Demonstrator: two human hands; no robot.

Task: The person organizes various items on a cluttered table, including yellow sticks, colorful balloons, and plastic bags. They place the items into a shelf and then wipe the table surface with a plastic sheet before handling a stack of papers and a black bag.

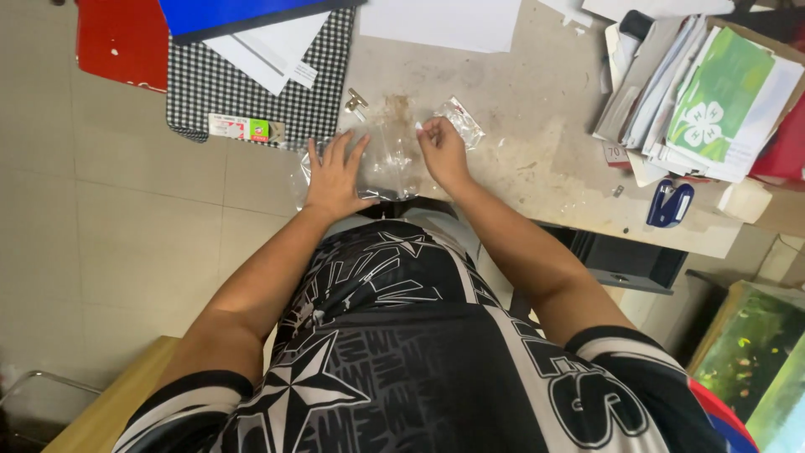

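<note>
A clear plastic bag (387, 159) lies flat at the near edge of a stained beige table (537, 134). My left hand (335, 176) rests flat on the bag's left part, fingers spread. My right hand (443, 149) pinches the bag's upper right edge between fingertips. A smaller clear packet (462, 119) lies just beyond my right hand. Two small brass metal pieces (356, 102) sit on the table beyond the bag.
A black-and-white checked folder (251, 92) with white papers, a blue board (235, 13) and a small card lies at the left. A stack of papers and booklets (704, 92) fills the right, with a blue stapler (669, 204) near the edge. Tiled floor lies to the left.
</note>
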